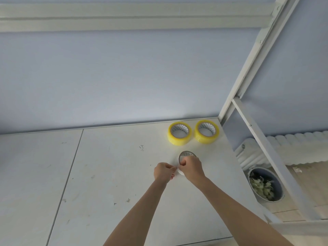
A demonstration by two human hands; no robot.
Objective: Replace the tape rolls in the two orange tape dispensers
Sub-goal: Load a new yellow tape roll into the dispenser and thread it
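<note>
While both hands (177, 170) pinch it, the pale roll (184, 158) rests beneath them.

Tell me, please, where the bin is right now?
In the head view, the bin sits on the floor at lower right, beyond the table edge, under the slanted white frame.

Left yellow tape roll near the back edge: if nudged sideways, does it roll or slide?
The left yellow roll lies flat on the table, hole up, so a nudge should probably slide it, not roll it. Its thick winding suggests some weight, likely enough to stay put under a light brush. The right yellow roll sits close beside it, so a rightward push may bump it.
</note>
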